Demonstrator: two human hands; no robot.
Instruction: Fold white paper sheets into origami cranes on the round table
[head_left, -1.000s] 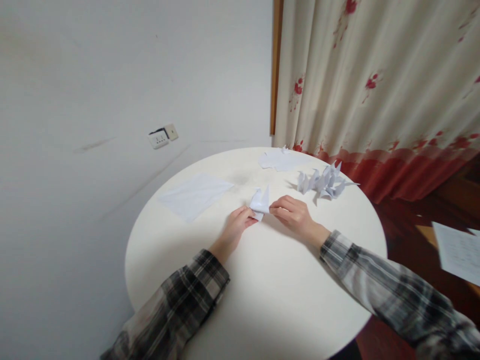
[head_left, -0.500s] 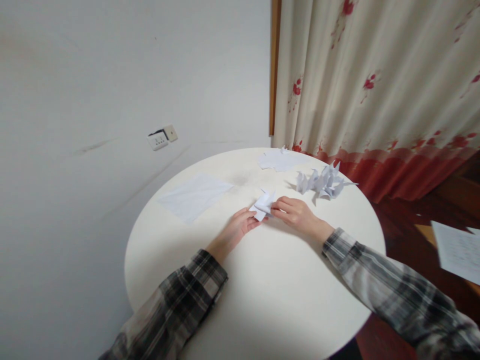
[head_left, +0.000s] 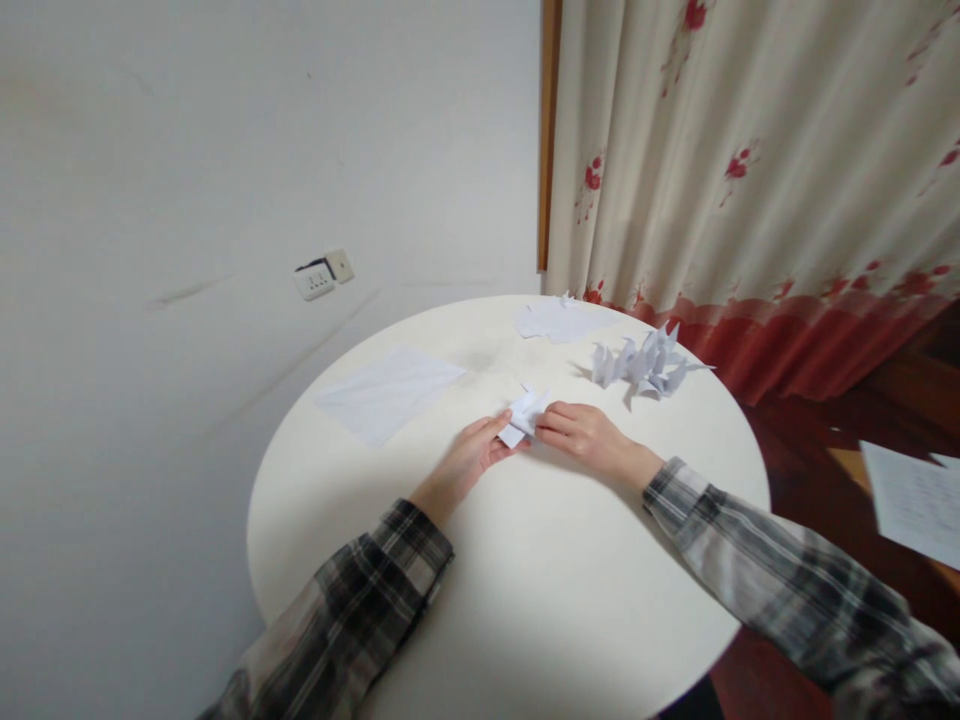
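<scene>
A small, partly folded white paper figure (head_left: 524,413) lies low on the round white table (head_left: 525,600), near its middle. My left hand (head_left: 469,458) pinches its left end with thumb and fingertips. My right hand (head_left: 583,432) has its fingers curled and pressed on the figure's right end. Both sleeves are dark plaid. The underside of the figure is hidden by my fingers.
A flat white sheet (head_left: 390,390) lies on the table's left. Several folded paper cranes (head_left: 641,365) cluster at the back right, with more white paper (head_left: 555,320) behind them. A flowered curtain (head_left: 750,180) hangs right. A printed sheet (head_left: 911,500) lies off the table, right.
The paper figure, standing with its points up a second ago, has been pressed down flatter onto the table. Both hands stayed on it and shifted slightly.
</scene>
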